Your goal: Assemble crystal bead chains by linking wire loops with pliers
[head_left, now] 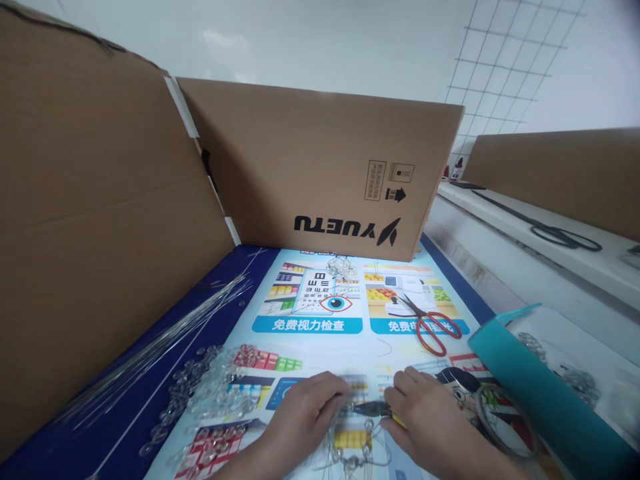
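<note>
My left hand (305, 410) and my right hand (425, 413) meet low in the view over a printed poster (320, 313). My right hand grips small pliers (373, 408) with dark jaws and a yellow handle, pointing left. My left hand pinches a thin wire piece at the pliers' tip. Just below the hands lies a wire frame strung with clear beads (353, 460). A heap of clear crystal beads (210, 387) lies to the left of my left hand.
Red-handled scissors (433, 327) lie on the poster ahead of my right hand. A bundle of straight wires (165, 340) lies at the left. Cardboard walls (325, 167) stand left and behind. A teal box (540, 387) holds metal parts at right. A metal ring (500, 413) lies beside it.
</note>
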Available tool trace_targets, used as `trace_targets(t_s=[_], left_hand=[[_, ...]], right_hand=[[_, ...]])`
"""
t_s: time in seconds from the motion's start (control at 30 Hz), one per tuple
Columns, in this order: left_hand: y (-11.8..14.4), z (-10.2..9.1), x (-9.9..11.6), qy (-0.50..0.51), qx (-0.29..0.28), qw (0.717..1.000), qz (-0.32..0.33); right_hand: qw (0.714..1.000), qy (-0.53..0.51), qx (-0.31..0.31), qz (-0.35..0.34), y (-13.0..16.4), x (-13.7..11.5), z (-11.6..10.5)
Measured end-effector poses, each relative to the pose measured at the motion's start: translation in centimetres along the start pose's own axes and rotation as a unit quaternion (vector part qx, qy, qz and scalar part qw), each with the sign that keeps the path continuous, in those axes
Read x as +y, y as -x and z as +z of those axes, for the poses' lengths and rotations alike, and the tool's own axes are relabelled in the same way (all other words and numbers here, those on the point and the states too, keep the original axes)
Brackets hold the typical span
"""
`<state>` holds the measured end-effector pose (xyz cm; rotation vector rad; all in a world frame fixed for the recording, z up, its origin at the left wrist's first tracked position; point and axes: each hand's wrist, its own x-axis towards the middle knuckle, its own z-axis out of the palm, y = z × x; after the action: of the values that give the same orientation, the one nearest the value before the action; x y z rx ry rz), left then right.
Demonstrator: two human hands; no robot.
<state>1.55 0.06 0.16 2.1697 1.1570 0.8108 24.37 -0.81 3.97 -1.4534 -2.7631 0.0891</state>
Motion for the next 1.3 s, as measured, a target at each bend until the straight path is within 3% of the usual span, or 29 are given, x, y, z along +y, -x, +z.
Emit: trace_targets(t_s=[0.43,0.83,1.17,1.3], left_hand=[[0.2,0.6,0.4,-0.049,-0.057,0.997,-0.023],[0.0,0.7,0.3,-0.069,-0.019,0.994,-0.087],[0.1,1.2,0.9,-0.199,-0.067,0.977,-0.048],[-0.1,0.8,0.8,-0.183,-0.076,0.979,-0.046]], right_hand=[[0.994,0.056,0.064,-0.063,-0.2,-0.4,0.9],[0.992,0.068,0.077,-0.074,-0.1,-0.5,1.1],[0.991,0.068,0.074,-0.091,0.0,-0.7,1.2],[0.993,0.057,0.067,-0.082,0.0,-0.7,1.0]])
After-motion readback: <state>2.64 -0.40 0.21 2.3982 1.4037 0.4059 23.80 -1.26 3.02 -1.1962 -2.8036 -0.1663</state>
